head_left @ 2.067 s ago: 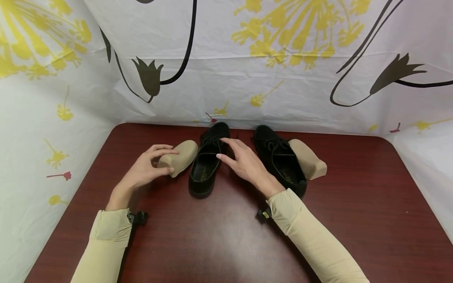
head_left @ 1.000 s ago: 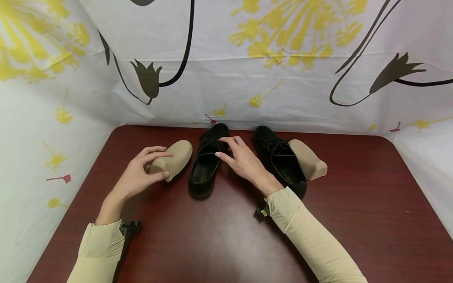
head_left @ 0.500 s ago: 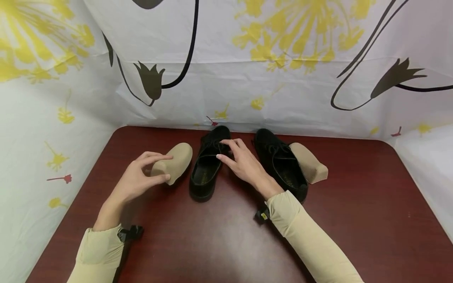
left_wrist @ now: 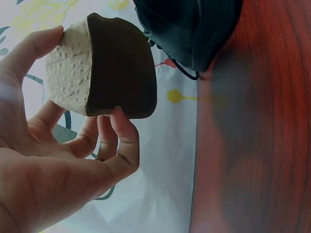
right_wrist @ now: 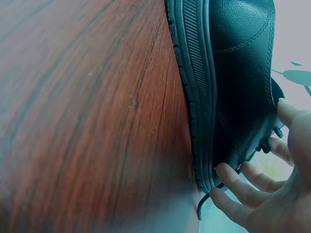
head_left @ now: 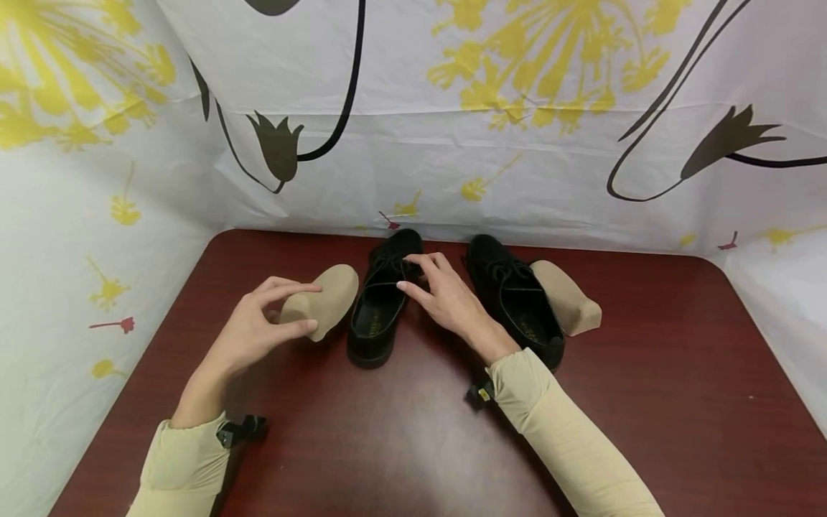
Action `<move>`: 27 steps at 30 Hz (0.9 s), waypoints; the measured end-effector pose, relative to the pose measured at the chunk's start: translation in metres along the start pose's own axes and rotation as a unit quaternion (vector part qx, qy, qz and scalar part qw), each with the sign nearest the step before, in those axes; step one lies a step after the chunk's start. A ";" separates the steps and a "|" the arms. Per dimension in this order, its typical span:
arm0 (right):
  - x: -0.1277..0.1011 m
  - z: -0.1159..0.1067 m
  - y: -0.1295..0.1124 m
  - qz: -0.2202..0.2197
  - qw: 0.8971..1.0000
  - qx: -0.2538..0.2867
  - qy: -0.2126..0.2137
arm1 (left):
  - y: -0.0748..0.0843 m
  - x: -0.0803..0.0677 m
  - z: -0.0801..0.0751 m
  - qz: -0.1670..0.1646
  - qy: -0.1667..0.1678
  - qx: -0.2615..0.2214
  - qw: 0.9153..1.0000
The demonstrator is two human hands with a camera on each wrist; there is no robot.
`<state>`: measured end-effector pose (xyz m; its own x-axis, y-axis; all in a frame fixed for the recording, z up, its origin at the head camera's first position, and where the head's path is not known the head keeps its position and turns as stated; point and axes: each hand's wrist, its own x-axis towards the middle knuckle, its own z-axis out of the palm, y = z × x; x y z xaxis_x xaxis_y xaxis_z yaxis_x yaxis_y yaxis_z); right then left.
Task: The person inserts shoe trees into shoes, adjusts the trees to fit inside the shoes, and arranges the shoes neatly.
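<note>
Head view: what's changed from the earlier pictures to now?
The left hand and the left beige form it holds went left and nearer the person, then slightly right. Nothing was let go. The right hand stays at the left shoe; the right shoe and right form stayed put.

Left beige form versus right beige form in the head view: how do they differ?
The left form is held by the left hand, off the table; the right form lies untouched on the table. The left form's rounded end angles rightward, the right form's leftward. Both are beige.
</note>
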<state>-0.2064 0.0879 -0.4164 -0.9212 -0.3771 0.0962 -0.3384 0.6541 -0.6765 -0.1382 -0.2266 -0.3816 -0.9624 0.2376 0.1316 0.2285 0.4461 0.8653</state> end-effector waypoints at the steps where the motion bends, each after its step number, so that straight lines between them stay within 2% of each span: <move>1: 0.000 0.000 0.000 0.000 1.000 0.001 -0.001 | 0.000 0.000 0.000 0.001 0.001 -0.007 1.000; 7: 0.002 0.001 -0.001 -0.003 1.000 0.000 0.000 | -0.001 0.000 0.004 0.010 0.006 -0.043 0.999; 21: -0.001 0.001 0.001 0.008 1.000 0.003 -0.003 | 0.006 0.002 0.016 0.024 0.019 -0.075 0.997; 27: 0.000 0.001 0.001 0.000 1.000 0.002 -0.003 | 0.010 -0.001 0.017 0.025 0.021 -0.083 0.996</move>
<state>-0.2066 0.0876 -0.4179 -0.9199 -0.3809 0.0931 -0.3385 0.6515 -0.6789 -0.1324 -0.2078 -0.3807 -0.9564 0.2177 0.1948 0.2532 0.2848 0.9245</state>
